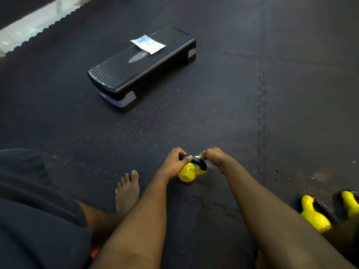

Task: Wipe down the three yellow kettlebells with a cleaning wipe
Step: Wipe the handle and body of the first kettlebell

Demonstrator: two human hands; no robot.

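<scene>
here, left hand point(175, 163) gripping kettlebell point(187, 174) handle, right hand point(213, 158) pinching a mostly hidden wipe point(198, 157), rightmost kettlebell point(350, 203) cut off

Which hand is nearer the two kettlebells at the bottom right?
Right. The right hand wipes the third kettlebell's handle, on the pair's side; the left hand grips that handle farther away.

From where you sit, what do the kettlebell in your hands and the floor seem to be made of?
Kettlebell: the yellow body looks like a glossy vinyl or painted coating, judging by bright highlights; what lies beneath cannot be told. Its handle looks like smooth black plastic or coated metal. Floor: matte dark speckled rubber tiles, with jigsaw seams showing.
</scene>
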